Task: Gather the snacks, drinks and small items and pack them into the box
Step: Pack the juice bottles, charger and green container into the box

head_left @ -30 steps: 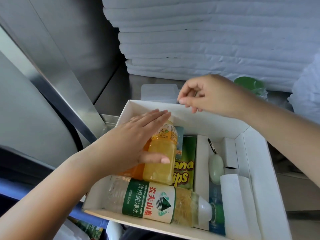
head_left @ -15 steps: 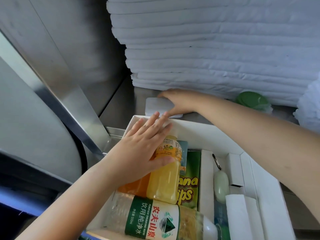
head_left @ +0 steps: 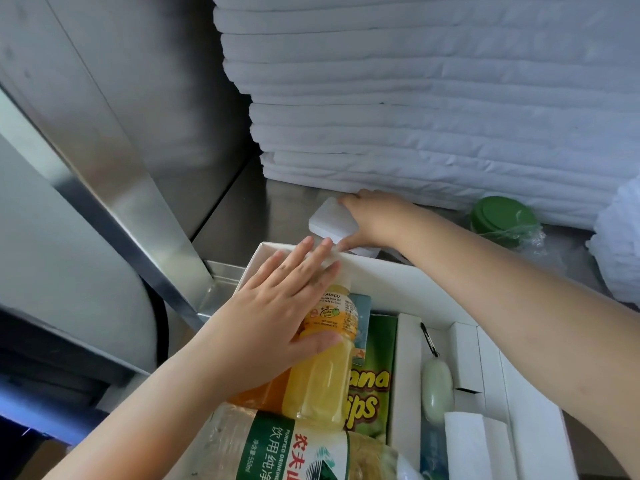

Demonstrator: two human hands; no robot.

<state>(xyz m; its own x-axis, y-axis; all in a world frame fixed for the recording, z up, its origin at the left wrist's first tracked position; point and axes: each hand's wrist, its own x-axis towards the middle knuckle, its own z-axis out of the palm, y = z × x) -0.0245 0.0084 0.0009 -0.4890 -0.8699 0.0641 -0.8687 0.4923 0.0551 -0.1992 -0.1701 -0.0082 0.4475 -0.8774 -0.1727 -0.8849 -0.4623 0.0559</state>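
Note:
The white cardboard box (head_left: 408,282) sits in front of me on a steel counter. Inside lie a yellow juice bottle (head_left: 322,379), an orange bottle (head_left: 256,393) beside it, a green banana chips bag (head_left: 375,379), a large water bottle (head_left: 298,452) across the near end, and a pale green oval item (head_left: 437,393) on a clip. My left hand (head_left: 277,306) rests flat with straight fingers on the yellow bottle's top and the box's far rim. My right hand (head_left: 372,221) grips a small white packet (head_left: 329,221) on the counter just beyond the box.
A tall stack of folded white linen (head_left: 433,98) fills the back. A green-lidded container in plastic wrap (head_left: 502,218) stands at the right, by more white cloth (head_left: 620,251). Steel wall panels (head_left: 104,133) rise at the left. White card dividers (head_left: 467,358) partition the box's right side.
My right hand reached past the box's far rim and closed on the white packet, tilting it up. My left hand stayed flat on the yellow bottle. The view shifted closer.

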